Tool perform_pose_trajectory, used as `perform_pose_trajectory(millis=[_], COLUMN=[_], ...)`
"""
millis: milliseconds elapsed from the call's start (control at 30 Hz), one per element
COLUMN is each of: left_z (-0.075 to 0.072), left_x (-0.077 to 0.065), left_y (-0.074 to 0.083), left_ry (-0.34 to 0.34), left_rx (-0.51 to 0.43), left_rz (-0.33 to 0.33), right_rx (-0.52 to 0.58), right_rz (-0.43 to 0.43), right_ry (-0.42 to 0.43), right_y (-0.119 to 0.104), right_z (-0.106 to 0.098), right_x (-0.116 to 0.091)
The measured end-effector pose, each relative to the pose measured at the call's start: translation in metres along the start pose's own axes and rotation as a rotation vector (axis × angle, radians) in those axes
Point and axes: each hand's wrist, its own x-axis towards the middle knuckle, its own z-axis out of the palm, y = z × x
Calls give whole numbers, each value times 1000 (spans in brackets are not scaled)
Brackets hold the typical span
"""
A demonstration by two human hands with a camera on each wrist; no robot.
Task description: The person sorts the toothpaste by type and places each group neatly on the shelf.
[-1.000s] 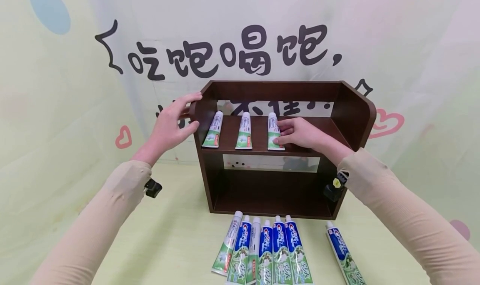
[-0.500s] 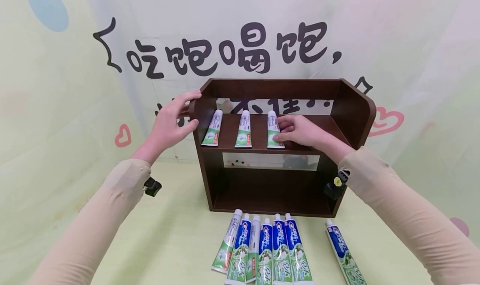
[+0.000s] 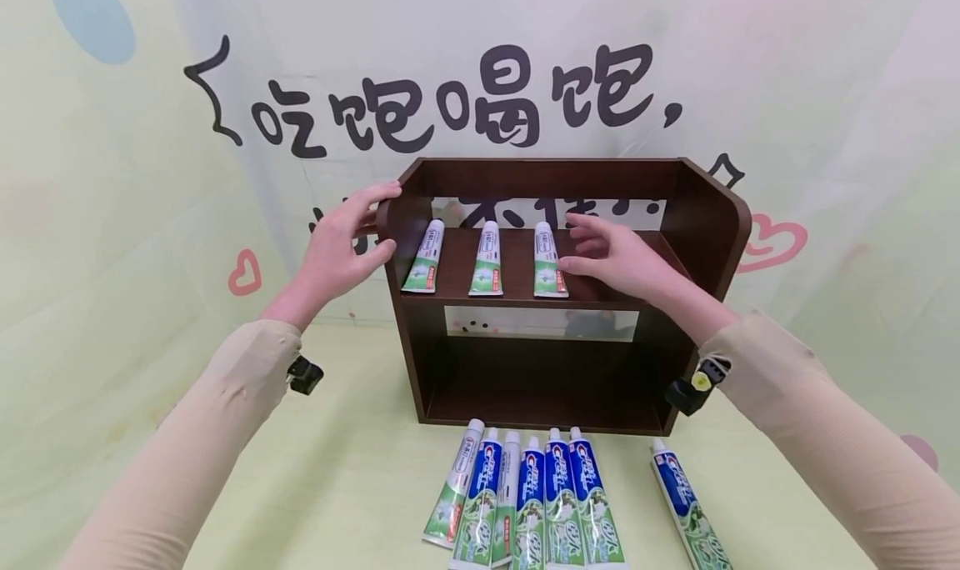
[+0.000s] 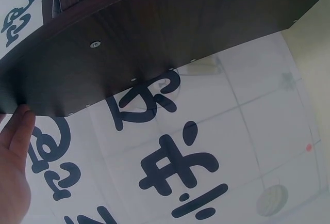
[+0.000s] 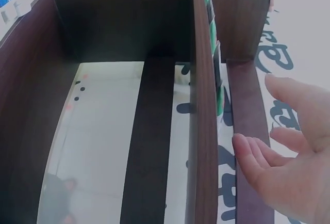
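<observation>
Three tubes (image 3: 487, 262) lie on the rack (image 3: 555, 178), seven tubes (image 3: 561, 503) still before it, left hand (image 3: 341, 245) spread against it, right hand (image 3: 618, 262) spread inside.

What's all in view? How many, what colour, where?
Table: 1, pale yellowish, underneath
Backdrop: 1, pale with black writing, behind
Shelf unit: 1, dark brown, on table
Shelf tubes: 3, white-green, upper shelf
Grouped tubes: 6, two white-green, four blue-green, table
Lone tube: 1, blue-green, table, right
Cameras: 2, black, wrists
Sleeves: 2, beige, forearms
Left hand: 1, bare, touching shelf unit's left side
Right hand: 1, bare, beside rightmost shelf tube
</observation>
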Motion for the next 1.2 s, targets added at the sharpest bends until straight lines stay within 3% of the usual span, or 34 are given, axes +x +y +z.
perform_pose_trajectory(millis=[467,1200], left_z=[0,0], left_x=[0,-1], left_y=[1,1], left_ry=[3,6], left_rx=[-9,-16], left_rz=[2,8], right_rx=[97,133], right_rz=[-75,-172], right_ry=[113,141], right_y=[-7,-16], right_z=[-4,15], right_x=[-30,-62])
